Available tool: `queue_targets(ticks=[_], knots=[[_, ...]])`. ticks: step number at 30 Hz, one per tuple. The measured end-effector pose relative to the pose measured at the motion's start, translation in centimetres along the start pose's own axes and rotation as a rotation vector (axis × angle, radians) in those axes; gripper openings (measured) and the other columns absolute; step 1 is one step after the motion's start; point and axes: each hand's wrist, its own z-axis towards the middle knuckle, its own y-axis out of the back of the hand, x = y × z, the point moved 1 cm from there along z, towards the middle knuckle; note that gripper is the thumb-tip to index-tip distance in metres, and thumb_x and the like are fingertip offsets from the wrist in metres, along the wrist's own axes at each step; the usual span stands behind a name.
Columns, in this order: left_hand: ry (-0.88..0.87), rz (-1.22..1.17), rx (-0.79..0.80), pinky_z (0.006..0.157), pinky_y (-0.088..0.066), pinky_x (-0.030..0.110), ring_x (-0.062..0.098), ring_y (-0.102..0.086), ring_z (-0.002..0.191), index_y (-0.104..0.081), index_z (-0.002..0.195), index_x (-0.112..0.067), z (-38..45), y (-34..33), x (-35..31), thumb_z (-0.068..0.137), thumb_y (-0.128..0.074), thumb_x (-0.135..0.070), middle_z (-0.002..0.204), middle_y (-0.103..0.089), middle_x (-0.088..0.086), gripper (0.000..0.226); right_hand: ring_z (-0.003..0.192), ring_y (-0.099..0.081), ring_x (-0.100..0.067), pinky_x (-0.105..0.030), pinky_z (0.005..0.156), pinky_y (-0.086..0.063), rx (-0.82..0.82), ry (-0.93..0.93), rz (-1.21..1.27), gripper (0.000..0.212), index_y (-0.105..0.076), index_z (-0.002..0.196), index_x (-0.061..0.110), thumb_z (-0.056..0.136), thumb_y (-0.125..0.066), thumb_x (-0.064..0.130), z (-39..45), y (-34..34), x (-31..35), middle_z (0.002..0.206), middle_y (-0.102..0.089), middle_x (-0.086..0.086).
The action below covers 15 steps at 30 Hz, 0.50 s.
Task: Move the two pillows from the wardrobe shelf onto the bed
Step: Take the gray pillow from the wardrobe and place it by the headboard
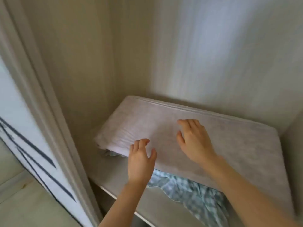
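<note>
A pale pinkish-white pillow [229, 145] lies flat on the wardrobe shelf [114, 174], filling most of it. Beneath it a blue-and-white checked pillow [193, 190] sticks out at the front; most of it is hidden. My right hand [193, 141] rests palm down on top of the pale pillow with fingers spread. My left hand [141, 161] hovers at the pale pillow's front left edge, fingers apart and curled, holding nothing. The picture is slightly blurred by motion.
The wardrobe's inner side wall [78, 79] stands close on the left and its back wall [221, 54] behind the pillows. A wardrobe door frame [54, 128] and a white door with dark lines [24, 153] stand at the left. Another panel [293, 145] bounds the shelf on the right.
</note>
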Motion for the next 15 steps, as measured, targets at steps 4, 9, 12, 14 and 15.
queue_targets(ticks=[4,9,12,14,15], knots=[[-0.055,0.236,0.120,0.112,-0.026,0.048,0.036,-0.034,0.136,-0.052,0.137,-0.015,1.5,-3.7,-0.5,0.084,-0.069,-0.042,0.143,-0.046,0.009,0.061,0.104,-0.054,-0.039,-0.045,0.084,-0.045,0.077,-0.109,-0.088,0.034,-0.060,0.116,0.003,0.087,-0.056,0.021,2.4,-1.1,-4.3,0.110,-0.064,-0.018],[-0.154,0.379,0.249,0.121,-0.004,0.050,0.029,-0.012,0.150,-0.032,0.152,-0.025,3.8,-6.9,0.2,0.093,-0.040,-0.062,0.161,-0.024,0.002,0.070,0.117,-0.047,-0.036,-0.044,0.096,-0.042,0.207,-0.195,-0.188,0.043,-0.051,0.126,0.006,0.095,-0.044,0.034,6.1,-2.9,-8.5,0.124,-0.056,-0.016],[-0.219,0.380,0.196,0.120,-0.015,0.054,0.034,-0.026,0.147,-0.045,0.147,-0.020,2.9,-7.2,1.3,0.091,-0.034,-0.063,0.156,-0.037,0.005,0.071,0.120,-0.046,-0.036,-0.043,0.100,-0.038,0.216,-0.235,-0.224,0.050,-0.046,0.131,0.005,0.096,-0.040,0.040,8.0,-3.9,-10.0,0.129,-0.053,-0.018],[-0.251,0.373,0.135,0.117,-0.023,0.056,0.035,-0.033,0.144,-0.049,0.144,-0.019,2.1,-7.2,2.2,0.091,-0.037,-0.062,0.153,-0.043,0.006,0.070,0.121,-0.046,-0.037,-0.043,0.103,-0.036,0.223,-0.237,-0.231,0.053,-0.045,0.133,0.003,0.097,-0.038,0.042,8.9,-4.5,-10.5,0.130,-0.053,-0.020],[-0.255,0.377,0.113,0.116,-0.025,0.056,0.034,-0.034,0.143,-0.050,0.144,-0.020,1.8,-7.2,2.6,0.090,-0.039,-0.062,0.152,-0.044,0.005,0.069,0.122,-0.046,-0.037,-0.044,0.104,-0.035,0.231,-0.238,-0.233,0.055,-0.044,0.134,0.003,0.097,-0.037,0.043,9.3,-4.8,-10.6,0.131,-0.053,-0.021]])
